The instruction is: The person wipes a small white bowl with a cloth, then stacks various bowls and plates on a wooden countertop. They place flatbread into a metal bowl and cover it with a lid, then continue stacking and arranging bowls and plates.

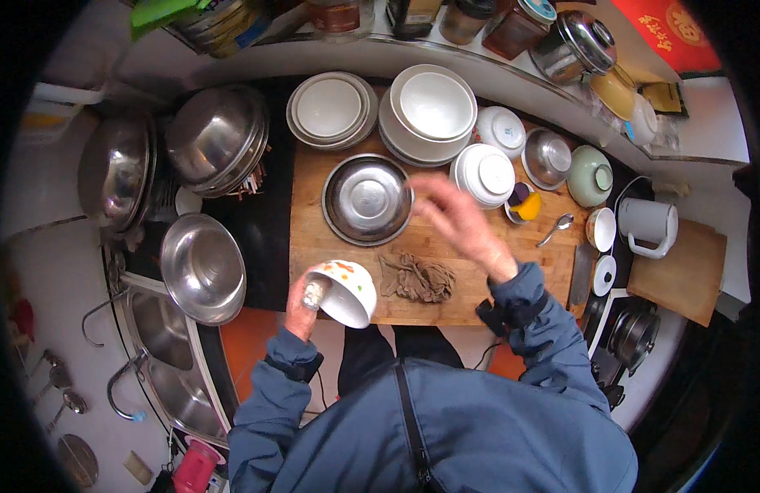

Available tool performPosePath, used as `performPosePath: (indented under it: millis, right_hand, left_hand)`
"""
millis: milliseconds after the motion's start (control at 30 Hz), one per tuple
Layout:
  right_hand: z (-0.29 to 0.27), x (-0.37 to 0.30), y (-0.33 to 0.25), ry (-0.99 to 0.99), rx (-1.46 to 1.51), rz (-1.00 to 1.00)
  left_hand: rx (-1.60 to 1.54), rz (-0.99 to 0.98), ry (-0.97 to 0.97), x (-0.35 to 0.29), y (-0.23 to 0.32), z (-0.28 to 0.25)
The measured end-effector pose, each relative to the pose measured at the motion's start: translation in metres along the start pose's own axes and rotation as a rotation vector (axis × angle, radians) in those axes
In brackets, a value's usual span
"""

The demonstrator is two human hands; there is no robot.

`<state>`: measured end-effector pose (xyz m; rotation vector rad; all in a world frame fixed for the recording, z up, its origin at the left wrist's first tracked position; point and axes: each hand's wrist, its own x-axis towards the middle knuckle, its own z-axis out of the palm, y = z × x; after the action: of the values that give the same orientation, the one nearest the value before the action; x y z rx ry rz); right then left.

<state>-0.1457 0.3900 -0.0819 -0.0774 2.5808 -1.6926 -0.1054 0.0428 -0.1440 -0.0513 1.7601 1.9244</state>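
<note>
My left hand (297, 311) grips a white bowl (349, 296) with an orange and green pattern at the wooden board's front edge. The bowl is tilted, its mouth turned toward lower right. Something pale and speckled covers the tip of a digit on that hand; I cannot tell what it is. My right hand (462, 222), slightly blurred, reaches over the board with fingers apart and nothing in them. Its fingertips are near the right rim of a shallow steel bowl (369, 201); whether they touch is unclear. A crumpled brown cloth (417, 278) lies between both hands.
Stacked white bowls and plates (330, 107) stand along the back of the wooden board (511, 279). Upturned bowls (488, 174), a spoon (555, 230) and a cleaver (581, 275) are at right. A large steel basin (202, 269) sits left, beside the sink (162, 329).
</note>
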Motion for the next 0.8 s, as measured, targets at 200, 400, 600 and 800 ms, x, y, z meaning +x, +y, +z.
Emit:
performPosePath:
  millis: [200, 400, 600, 800]
  right_hand:
    - [-0.050, 0.057, 0.024, 0.172, -0.384, -0.090]
    - [-0.058, 0.074, 0.036, 0.014, -0.538, 0.068]
    - [-0.064, 0.068, 0.036, 0.032, -0.501, 0.093]
    - [-0.063, 0.068, 0.039, 0.094, -0.547, 0.008]
  left_hand:
    - [0.091, -0.118, 0.091, -0.003, -0.034, -0.038]
    - [0.143, -0.149, 0.152, -0.011, -0.047, -0.038]
    - [0.012, -0.213, 0.090, -0.007, -0.042, -0.035]
    - [0.050, -0.318, 0.281, -0.010, -0.077, -0.036]
